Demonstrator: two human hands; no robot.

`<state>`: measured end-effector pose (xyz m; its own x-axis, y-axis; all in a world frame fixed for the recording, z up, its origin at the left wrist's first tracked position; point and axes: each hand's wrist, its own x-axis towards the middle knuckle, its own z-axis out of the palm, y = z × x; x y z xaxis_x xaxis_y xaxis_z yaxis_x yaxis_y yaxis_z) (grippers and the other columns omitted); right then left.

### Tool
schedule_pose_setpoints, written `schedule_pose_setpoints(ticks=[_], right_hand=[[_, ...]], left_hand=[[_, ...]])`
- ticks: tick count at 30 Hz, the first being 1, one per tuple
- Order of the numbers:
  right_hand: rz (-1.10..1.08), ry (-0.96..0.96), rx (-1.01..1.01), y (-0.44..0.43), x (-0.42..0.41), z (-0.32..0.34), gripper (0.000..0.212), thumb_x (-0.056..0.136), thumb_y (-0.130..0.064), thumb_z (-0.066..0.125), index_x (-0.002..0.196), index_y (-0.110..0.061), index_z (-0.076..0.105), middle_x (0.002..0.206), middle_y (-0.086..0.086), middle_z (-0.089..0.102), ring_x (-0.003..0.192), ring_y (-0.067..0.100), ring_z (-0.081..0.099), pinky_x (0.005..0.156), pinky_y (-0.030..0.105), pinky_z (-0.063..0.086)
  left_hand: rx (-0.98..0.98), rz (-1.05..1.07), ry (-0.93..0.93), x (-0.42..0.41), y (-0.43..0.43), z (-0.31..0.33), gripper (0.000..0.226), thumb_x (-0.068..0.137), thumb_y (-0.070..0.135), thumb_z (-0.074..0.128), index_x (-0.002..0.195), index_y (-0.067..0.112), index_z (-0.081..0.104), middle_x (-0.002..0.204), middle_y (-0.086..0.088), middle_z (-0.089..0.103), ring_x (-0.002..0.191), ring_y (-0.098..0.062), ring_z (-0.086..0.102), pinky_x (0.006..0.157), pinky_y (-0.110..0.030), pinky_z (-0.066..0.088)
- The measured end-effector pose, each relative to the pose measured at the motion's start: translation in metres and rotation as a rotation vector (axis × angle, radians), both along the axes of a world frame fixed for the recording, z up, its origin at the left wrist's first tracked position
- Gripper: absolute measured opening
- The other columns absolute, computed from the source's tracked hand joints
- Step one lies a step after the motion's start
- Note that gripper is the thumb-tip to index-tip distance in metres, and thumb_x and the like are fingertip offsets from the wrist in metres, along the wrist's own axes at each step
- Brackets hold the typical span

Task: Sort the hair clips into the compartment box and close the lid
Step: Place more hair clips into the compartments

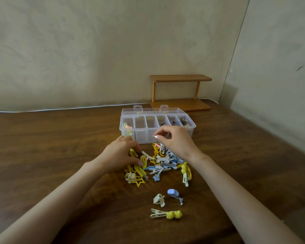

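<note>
A clear compartment box (192, 131) stands open on the wooden table, its lid (153, 110) tipped back behind it. A few clips lie in its leftmost and right-hand compartments. A pile of yellow, blue and white hair clips (161, 163) lies just in front of the box. My left hand (120, 154) rests on the pile's left side, thumb and fingers closed around a yellow clip (143, 161). My right hand (176, 140) hovers over the pile by the box's front wall, thumb and forefinger pinched together with nothing visible between them.
Nearer me lie a blue oval clip (173, 192), a white claw clip (159, 200) and a cream clip with yellow balls (165, 214). A small wooden shelf (180, 78) stands behind the box by the wall. A white cable (60, 109) runs along the table's far edge.
</note>
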<state>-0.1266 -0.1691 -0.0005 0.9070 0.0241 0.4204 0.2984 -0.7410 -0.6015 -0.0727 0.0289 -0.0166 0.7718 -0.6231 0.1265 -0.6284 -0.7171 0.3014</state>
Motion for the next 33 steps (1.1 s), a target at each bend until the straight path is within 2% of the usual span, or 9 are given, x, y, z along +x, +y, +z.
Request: schedule_pose_setpoints(ticks=[5,11,14,18,22,24,26,29,33], right_hand=[[0.006,-0.037,0.059,0.016,0.017,-0.008,0.012,0.09,-0.021,0.06,0.092,-0.016,0.071,0.082,-0.007,0.067,0.071,0.005,0.056,0.067,0.026,0.049],[-0.076,-0.027,0.164,0.003,0.012,-0.023,0.012,0.089,-0.018,0.06,0.091,-0.014,0.071,0.077,-0.006,0.066,0.07,0.004,0.056,0.065,0.018,0.044],[-0.09,-0.034,0.171,0.001,0.011,-0.022,0.012,0.089,-0.019,0.06,0.09,-0.014,0.071,0.077,-0.004,0.067,0.071,0.006,0.059,0.066,0.022,0.048],[-0.089,-0.046,0.15,0.004,0.009,-0.021,0.012,0.089,-0.019,0.06,0.09,-0.015,0.071,0.076,-0.007,0.066,0.07,0.004,0.057,0.064,0.016,0.044],[-0.113,-0.058,0.162,0.001,0.01,-0.021,0.012,0.09,-0.021,0.061,0.092,-0.015,0.071,0.082,-0.003,0.068,0.075,0.006,0.059,0.066,0.019,0.047],[-0.118,-0.059,0.158,0.001,0.01,-0.021,0.012,0.09,-0.021,0.061,0.094,-0.015,0.071,0.084,-0.004,0.068,0.075,0.004,0.057,0.065,0.015,0.044],[-0.121,-0.066,0.163,0.0,0.01,-0.021,0.012,0.09,-0.021,0.062,0.094,-0.015,0.07,0.084,-0.004,0.067,0.073,0.001,0.056,0.064,0.013,0.042],[-0.125,-0.068,0.157,0.001,0.01,-0.021,0.011,0.09,-0.02,0.062,0.095,-0.015,0.07,0.085,-0.004,0.067,0.074,0.001,0.056,0.064,0.013,0.043],[-0.113,-0.07,0.147,0.001,0.01,-0.022,0.011,0.09,-0.019,0.061,0.094,-0.014,0.071,0.084,-0.004,0.067,0.078,0.006,0.059,0.067,0.017,0.047]], left_hand=[[-0.003,-0.027,0.041,-0.003,0.0,0.0,0.033,0.072,0.042,0.072,0.1,0.029,0.061,0.109,0.008,0.048,0.104,-0.008,0.04,0.079,-0.023,0.039],[-0.114,-0.032,0.101,-0.005,-0.004,-0.003,0.019,0.077,0.035,0.07,0.074,0.035,0.051,0.099,0.009,0.049,0.092,-0.007,0.043,0.073,-0.02,0.038],[-0.174,-0.028,0.137,-0.005,-0.005,0.0,0.013,0.08,0.031,0.068,0.079,0.026,0.057,0.094,0.01,0.053,0.089,-0.008,0.049,0.072,-0.02,0.043],[-0.349,0.012,0.22,-0.005,-0.001,0.008,0.01,0.082,0.024,0.067,0.083,0.017,0.059,0.086,0.005,0.062,0.075,-0.008,0.055,0.061,-0.016,0.043],[-0.556,0.1,0.04,0.005,-0.004,0.022,0.01,0.08,0.017,0.07,0.08,0.013,0.061,0.077,0.002,0.064,0.071,-0.011,0.058,0.062,-0.018,0.046],[-0.653,0.141,-0.074,0.014,-0.01,0.032,0.01,0.08,0.015,0.07,0.081,0.011,0.06,0.075,0.004,0.062,0.067,-0.008,0.054,0.058,-0.013,0.043],[-0.689,0.202,-0.179,0.026,-0.017,0.041,0.011,0.081,0.015,0.069,0.084,0.011,0.059,0.076,0.005,0.061,0.065,-0.007,0.052,0.058,-0.018,0.042],[-0.629,0.281,-0.234,0.046,-0.027,0.044,0.008,0.084,0.019,0.066,0.086,0.016,0.059,0.081,0.005,0.062,0.071,-0.012,0.052,0.061,-0.027,0.041],[-0.478,0.263,-0.186,0.058,-0.029,0.035,0.008,0.086,0.026,0.063,0.09,0.019,0.063,0.088,0.007,0.063,0.081,-0.013,0.055,0.064,-0.027,0.039]])
